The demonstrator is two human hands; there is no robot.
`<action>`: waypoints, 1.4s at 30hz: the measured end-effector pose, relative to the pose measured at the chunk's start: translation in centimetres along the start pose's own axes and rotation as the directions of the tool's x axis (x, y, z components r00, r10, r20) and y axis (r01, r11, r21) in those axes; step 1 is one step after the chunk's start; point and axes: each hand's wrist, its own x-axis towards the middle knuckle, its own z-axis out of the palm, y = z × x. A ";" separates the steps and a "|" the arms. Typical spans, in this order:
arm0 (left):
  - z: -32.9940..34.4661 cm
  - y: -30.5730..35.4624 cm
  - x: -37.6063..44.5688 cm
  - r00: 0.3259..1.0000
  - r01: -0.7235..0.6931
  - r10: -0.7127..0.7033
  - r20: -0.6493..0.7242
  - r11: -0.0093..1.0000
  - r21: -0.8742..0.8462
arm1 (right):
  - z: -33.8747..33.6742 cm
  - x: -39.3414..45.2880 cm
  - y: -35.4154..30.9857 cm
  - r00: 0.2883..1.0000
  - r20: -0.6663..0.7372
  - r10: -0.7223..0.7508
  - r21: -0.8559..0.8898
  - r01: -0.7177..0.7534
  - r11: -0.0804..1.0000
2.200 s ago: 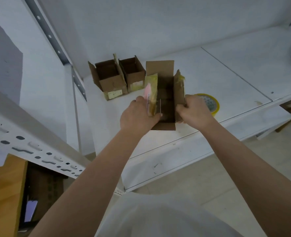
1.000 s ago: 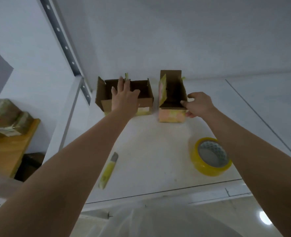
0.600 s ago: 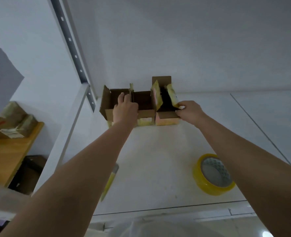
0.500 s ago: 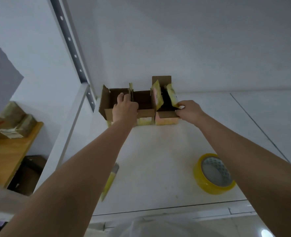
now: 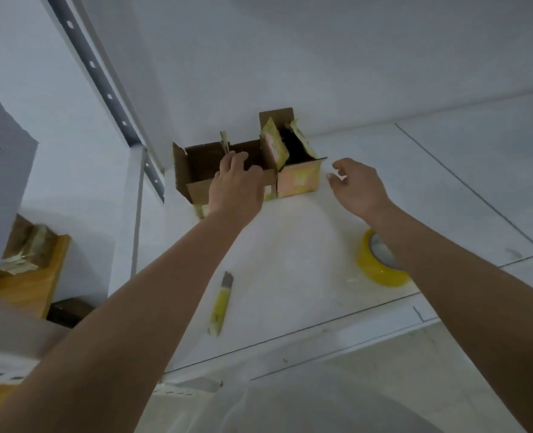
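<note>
Far left, at 9 o'clock in the view, a wooden ledge point(image 5: 30, 276) carries a tape-wrapped bundle point(image 5: 27, 251), outside the shelf bay. A perforated steel upright point(image 5: 108, 95) runs from 11 o'clock down to the back left corner of the white shelf point(image 5: 290, 260).

Three open cardboard boxes stand in a row against the back wall, at 12 o'clock from the person, touching side by side. The left box point(image 5: 196, 170) has its left flap raised. The middle box point(image 5: 252, 154) is largely screened. The taped box point(image 5: 299, 181), rightmost, shows a pinkish front face with yellow tape; its flaps stand up, the rear one near the wall.

The left hand point(image 5: 237, 189) lies over the front wall where the left box and middle box meet, fingers close together and nearly straight, tips at the flap between the two. It hides most of the middle box's front.

The right hand point(image 5: 355, 185) is at 3 o'clock of the taped box, just beside it and not touching, fingers loosely bent and parted, holding nothing.

A yellow utility knife point(image 5: 219, 304) lies flat at 6 o'clock from the boxes, between the forearms, well apart from both hands. A yellow packing tape roll point(image 5: 380, 270) sits at 4 o'clock from the boxes near the front edge, partly covered by the right forearm.
</note>
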 end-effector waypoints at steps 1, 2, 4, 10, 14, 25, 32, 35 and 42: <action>-0.1 0.7 -0.5 0.999 -0.030 0.031 0.012 0.999 -0.013 | -0.5 -1.1 0.2 1.000 -0.023 0.015 -0.007 -0.015 1.000; -0.1 1.5 -0.9 0.998 -0.065 0.065 0.021 0.997 -0.033 | -1.1 -2.3 0.5 0.998 -0.052 0.033 -0.017 -0.034 0.999; -0.1 3.6 -1.7 0.988 -0.147 0.150 0.038 0.987 -0.070 | -2.5 -4.8 1.1 0.991 -0.113 0.075 -0.047 -0.080 0.996; 0.9 9.8 -4.1 0.922 -0.380 0.388 0.008 0.908 -0.175 | -6.5 -11.6 4.0 0.955 -0.185 0.230 -0.113 -0.253 0.961; 1.1 13.3 -5.2 0.884 -0.458 0.468 -0.006 0.863 -0.213 | -8.9 -14.8 6.3 0.937 -0.209 0.280 -0.158 -0.314 0.936; 3.9 27.7 -6.9 0.842 -0.523 0.540 -0.013 0.809 -0.268 | -17.1 -19.7 17.7 0.930 -0.231 0.287 -0.211 -0.336 0.918; 6.5 43.0 -8.2 0.778 -0.599 0.628 -0.013 0.735 -0.318 | -26.3 -23.7 28.6 0.877 -0.306 0.370 -0.228 -0.445 0.866; 6.8 47.9 -7.8 0.752 -0.627 0.659 -0.002 0.713 -0.313 | -29.0 -24.2 31.7 0.868 -0.306 0.391 -0.222 -0.465 0.857; 7.4 54.7 -4.2 0.712 -0.680 0.702 -0.005 0.687 -0.257 | -32.2 -22.2 37.1 0.865 -0.340 0.370 -0.210 -0.453 0.866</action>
